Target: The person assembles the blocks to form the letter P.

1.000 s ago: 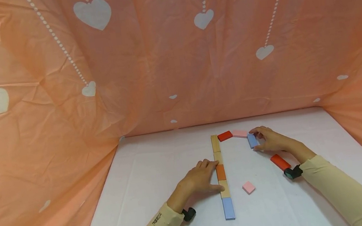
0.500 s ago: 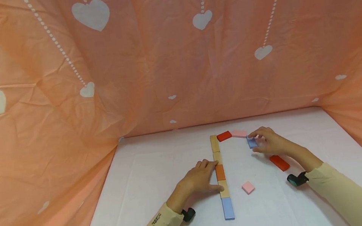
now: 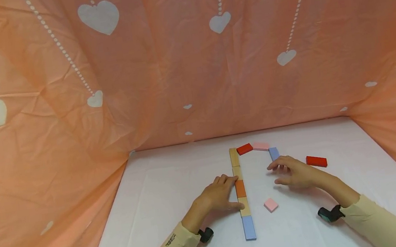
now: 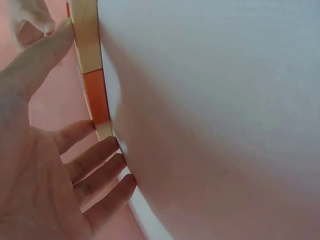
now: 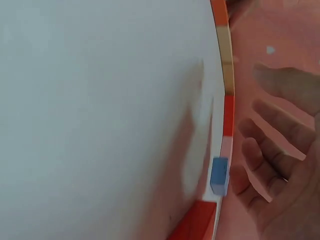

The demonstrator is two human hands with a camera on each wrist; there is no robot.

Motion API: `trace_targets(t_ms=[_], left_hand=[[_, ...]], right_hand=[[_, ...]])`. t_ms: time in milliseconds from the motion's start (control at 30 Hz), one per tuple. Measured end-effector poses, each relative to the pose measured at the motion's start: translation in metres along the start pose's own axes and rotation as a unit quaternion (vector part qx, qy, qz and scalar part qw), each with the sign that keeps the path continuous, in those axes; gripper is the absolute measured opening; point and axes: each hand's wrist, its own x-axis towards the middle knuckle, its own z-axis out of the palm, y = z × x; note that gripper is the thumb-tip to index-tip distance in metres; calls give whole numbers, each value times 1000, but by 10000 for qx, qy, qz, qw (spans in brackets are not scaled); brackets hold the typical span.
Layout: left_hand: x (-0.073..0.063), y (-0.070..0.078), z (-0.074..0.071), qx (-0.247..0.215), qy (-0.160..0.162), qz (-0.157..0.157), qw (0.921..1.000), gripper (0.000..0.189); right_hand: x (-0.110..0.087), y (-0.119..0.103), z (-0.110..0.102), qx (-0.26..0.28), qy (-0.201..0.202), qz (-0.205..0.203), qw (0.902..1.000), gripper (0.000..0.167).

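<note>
A straight row of flat blocks runs away from the person, with an orange block between wooden blocks and a blue block at the near end. My left hand lies along the row's left side, thumb and index fingertip at the wooden blocks either side of the orange one. From the row's far end, a red block, a pink block and a second blue block bend to the right. My right hand, fingers loosely spread and holding nothing, hovers just nearer than that blue block, overlapping its near end.
A loose red block lies beyond the right forearm. One small pink block sits between the hands. The white table ends at an orange curtain with white hearts behind and at both sides.
My right hand has let go of the far blue block and come nearer to the person. The loose red block has shifted away and rightward and turned. My left hand stays in place.
</note>
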Motion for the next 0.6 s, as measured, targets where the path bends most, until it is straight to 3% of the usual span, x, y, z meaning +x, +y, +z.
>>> trace_targets(t_ms=[267,600], left_hand=[[0,1,0,36,-15,-34,10000,97],[2,-1,2,20,7,-12,10000,97]], right_hand=[[-12,-11,16,265,-518,-469,9972,41],[-22,-23,30,431,-1070,-451,9923,38]])
